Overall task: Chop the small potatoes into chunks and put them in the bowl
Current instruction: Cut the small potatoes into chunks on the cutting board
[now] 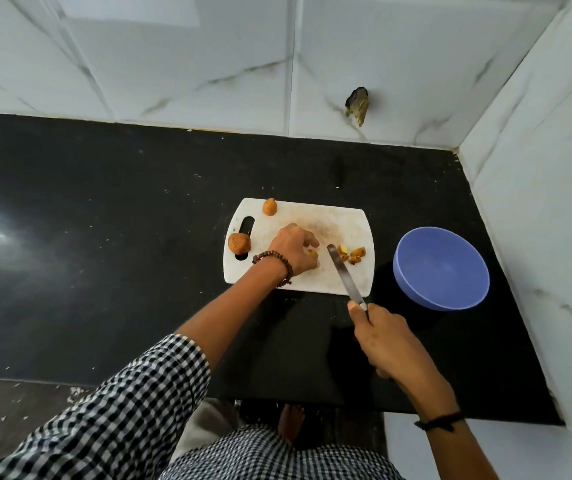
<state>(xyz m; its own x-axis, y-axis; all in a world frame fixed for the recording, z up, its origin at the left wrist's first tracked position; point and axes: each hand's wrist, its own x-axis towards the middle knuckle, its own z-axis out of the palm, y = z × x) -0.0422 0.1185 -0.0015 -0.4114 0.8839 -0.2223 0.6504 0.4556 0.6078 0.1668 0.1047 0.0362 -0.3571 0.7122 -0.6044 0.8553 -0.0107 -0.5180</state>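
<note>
Checked sleeve (132, 393) up front, then the right hand (384, 341) with its fingers clamped round the handle of a knife (345, 271), blade angled over the white cutting board (329, 216). Left hand (295, 249) is on the board, fingers curled onto a potato piece (312, 253) just left of the blade tip. Cut chunks (353, 254) sit right of the blade. One whole potato (239, 243) sits by the handle slot, a second potato (270, 206) on the far edge. Blue bowl (442, 268) sits on the black table (104, 237), just right of the board.
</note>
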